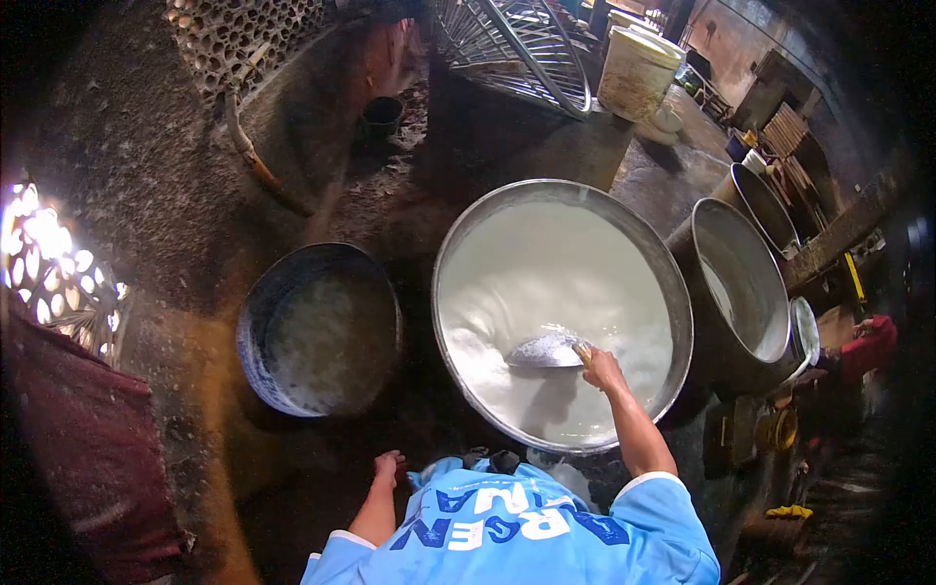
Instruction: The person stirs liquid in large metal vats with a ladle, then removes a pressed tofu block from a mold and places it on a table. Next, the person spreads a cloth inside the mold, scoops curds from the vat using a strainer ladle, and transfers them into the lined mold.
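Note:
My right hand [604, 371] is closed around the short handle of a wide, shallow metal scoop [546, 351]. The scoop lies at the surface of milky white liquid [565, 263] that fills most of a large round metal vat [682, 283]. Around the scoop the liquid is rippled, with brighter foamy patches on the left. Low beside my body, my left hand [390, 465] hangs free, its fingers loosely apart and holding nothing. It is near the vat's lower left side, touching neither the vat nor the dark tub.
Left of the vat stands a dark tub [249, 336] with cloudy liquid. Two more metal vats [694, 258] line the right side. A white bucket [639, 73] and a wire-framed wheel shape [526, 49] are behind. Another person's red sleeve [868, 348] shows at far right.

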A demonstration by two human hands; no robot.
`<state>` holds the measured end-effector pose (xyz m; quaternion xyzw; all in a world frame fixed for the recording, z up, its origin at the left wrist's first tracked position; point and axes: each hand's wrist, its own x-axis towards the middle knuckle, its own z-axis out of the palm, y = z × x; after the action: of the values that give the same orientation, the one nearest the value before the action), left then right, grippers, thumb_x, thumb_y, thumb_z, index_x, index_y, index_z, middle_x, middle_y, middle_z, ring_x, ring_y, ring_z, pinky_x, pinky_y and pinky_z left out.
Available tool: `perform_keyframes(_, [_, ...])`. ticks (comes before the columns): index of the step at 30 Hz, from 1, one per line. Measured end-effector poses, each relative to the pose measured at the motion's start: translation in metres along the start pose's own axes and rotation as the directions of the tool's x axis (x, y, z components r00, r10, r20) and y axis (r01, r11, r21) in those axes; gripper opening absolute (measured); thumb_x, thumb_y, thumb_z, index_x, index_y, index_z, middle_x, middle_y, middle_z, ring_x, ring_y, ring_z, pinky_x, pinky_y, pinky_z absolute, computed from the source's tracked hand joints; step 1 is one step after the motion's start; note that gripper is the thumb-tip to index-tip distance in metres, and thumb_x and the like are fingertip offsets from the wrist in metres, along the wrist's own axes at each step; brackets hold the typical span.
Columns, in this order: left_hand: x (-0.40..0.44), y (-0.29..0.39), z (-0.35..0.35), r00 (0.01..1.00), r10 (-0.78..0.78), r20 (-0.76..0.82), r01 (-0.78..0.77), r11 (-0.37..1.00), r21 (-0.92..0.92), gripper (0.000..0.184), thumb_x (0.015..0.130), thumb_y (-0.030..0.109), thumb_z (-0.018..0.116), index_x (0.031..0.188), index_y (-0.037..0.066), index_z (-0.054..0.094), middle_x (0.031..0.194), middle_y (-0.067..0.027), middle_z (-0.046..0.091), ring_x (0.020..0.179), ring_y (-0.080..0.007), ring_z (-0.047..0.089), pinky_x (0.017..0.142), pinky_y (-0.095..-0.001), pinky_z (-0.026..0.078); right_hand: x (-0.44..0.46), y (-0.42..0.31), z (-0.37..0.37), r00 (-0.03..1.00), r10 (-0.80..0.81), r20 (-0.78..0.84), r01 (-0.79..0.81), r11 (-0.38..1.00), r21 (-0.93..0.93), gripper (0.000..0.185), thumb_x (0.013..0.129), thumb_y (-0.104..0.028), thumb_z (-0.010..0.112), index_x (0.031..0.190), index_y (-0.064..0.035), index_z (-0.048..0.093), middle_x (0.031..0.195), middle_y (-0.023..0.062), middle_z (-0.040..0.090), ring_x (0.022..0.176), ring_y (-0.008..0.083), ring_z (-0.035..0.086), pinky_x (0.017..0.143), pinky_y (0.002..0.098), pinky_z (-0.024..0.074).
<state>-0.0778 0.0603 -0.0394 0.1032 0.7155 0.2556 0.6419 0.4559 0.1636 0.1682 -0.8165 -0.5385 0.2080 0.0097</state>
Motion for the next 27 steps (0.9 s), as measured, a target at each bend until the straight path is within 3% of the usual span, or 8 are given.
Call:
perform_keyframes(4, [-0.008, 0.016, 0.027, 0.999, 0.038, 0.029, -0.040, 0.997, 0.068, 0.028, 0.082, 0.015, 0.047, 0.106, 0.005, 0.056, 0.092, -0.0100, 0.062, 0.070, -0.0200, 0.059, 0.058, -0.0330, 0.046, -0.031, 0.039, -0.001, 0.993, 0.080, 0.092, -0.083, 0.996, 0.030, 0.040, 0.061, -0.006, 0.056, 0.101, -0.0004, 0.057, 0.092, 0.0225, 0.061, 0.089, 0.0376, 0.059, 0.079, 0.0432, 0.0481])
perform_keyframes(10, [-0.029, 0.032, 0.069, 0.998, 0.059, 0.034, -0.063, 0.990, 0.129, 0.028, 0.083, 0.014, 0.043, 0.107, 0.007, 0.056, 0.095, -0.0086, 0.062, 0.074, -0.0204, 0.059, 0.066, -0.0366, 0.045, -0.087, 0.096, -0.038, 0.998, -0.044, 0.048, 0.047, 0.997, -0.061, 0.042, 0.061, -0.005, 0.056, 0.103, -0.0004, 0.057, 0.095, 0.0227, 0.061, 0.091, 0.0381, 0.058, 0.079, 0.0433, 0.0469])
perform_keyframes(15, [-0.034, 0.012, 0.078, 0.999, 0.041, 0.006, -0.041, 0.990, 0.137, 0.026, 0.085, 0.016, 0.043, 0.106, 0.008, 0.056, 0.094, -0.0080, 0.063, 0.075, -0.0200, 0.059, 0.066, -0.0374, 0.045, -0.130, 0.122, -0.110, 0.994, 0.111, 0.017, -0.112, 0.993, 0.041, 0.049, 0.062, -0.006, 0.058, 0.111, -0.0070, 0.055, 0.094, 0.0221, 0.061, 0.091, 0.0348, 0.060, 0.078, 0.0406, 0.0476])
perform_keyframes(17, [-0.041, 0.000, 0.079, 0.999, 0.038, -0.001, -0.037, 0.987, 0.159, 0.026, 0.085, 0.017, 0.043, 0.106, 0.008, 0.056, 0.094, -0.0083, 0.063, 0.075, -0.0202, 0.060, 0.066, -0.0376, 0.045, -0.126, 0.167, -0.112, 0.997, 0.042, -0.068, -0.041, 0.999, 0.012, 0.056, 0.059, -0.003, 0.060, 0.114, -0.0082, 0.054, 0.087, 0.0201, 0.063, 0.078, 0.0314, 0.064, 0.066, 0.0375, 0.0512])
perform_keyframes(19, [-0.050, -0.010, 0.082, 0.999, 0.032, -0.025, -0.028, 0.986, 0.163, 0.026, 0.085, 0.017, 0.043, 0.106, 0.008, 0.056, 0.094, -0.0086, 0.063, 0.076, -0.0204, 0.060, 0.066, -0.0379, 0.046, -0.133, 0.166, -0.150, 0.997, 0.077, -0.019, -0.074, 0.989, 0.128, 0.058, 0.056, 0.001, 0.060, 0.113, -0.0089, 0.055, 0.074, 0.0145, 0.064, 0.062, 0.0229, 0.063, 0.053, 0.0338, 0.0505])
perform_keyframes(22, [-0.061, -0.021, 0.080, 0.996, 0.024, -0.080, -0.011, 0.989, 0.150, 0.026, 0.085, 0.016, 0.041, 0.105, 0.009, 0.056, 0.094, -0.0087, 0.063, 0.077, -0.0210, 0.060, 0.066, -0.0382, 0.046, -0.128, 0.179, -0.179, 0.993, 0.001, -0.115, 0.032, 0.957, 0.288, 0.059, 0.055, 0.004, 0.058, 0.112, -0.0101, 0.056, 0.062, 0.0057, 0.056, 0.046, 0.0125, 0.052, 0.039, 0.0285, 0.0434])
perform_keyframes(23, [-0.064, -0.025, 0.078, 0.995, 0.020, -0.096, -0.005, 0.988, 0.152, 0.026, 0.085, 0.016, 0.041, 0.105, 0.009, 0.056, 0.094, -0.0088, 0.063, 0.077, -0.0212, 0.060, 0.066, -0.0382, 0.046, -0.123, 0.176, -0.183, 0.984, -0.008, -0.175, 0.063, 0.949, 0.308, 0.056, 0.058, 0.003, 0.056, 0.113, -0.0088, 0.056, 0.062, 0.0069, 0.057, 0.044, 0.0121, 0.051, 0.038, 0.0288, 0.0428])
perform_keyframes(27, [-0.077, -0.036, 0.070, 0.991, 0.012, -0.131, 0.006, 0.990, 0.138, 0.026, 0.085, 0.015, 0.039, 0.103, 0.009, 0.057, 0.093, -0.0092, 0.063, 0.076, -0.0213, 0.060, 0.065, -0.0378, 0.046, -0.061, 0.186, -0.131, 0.816, 0.043, -0.577, 0.204, 0.912, 0.356, 0.050, 0.062, -0.004, 0.056, 0.112, -0.0071, 0.054, 0.079, 0.0197, 0.063, 0.072, 0.0308, 0.064, 0.062, 0.0380, 0.0502])
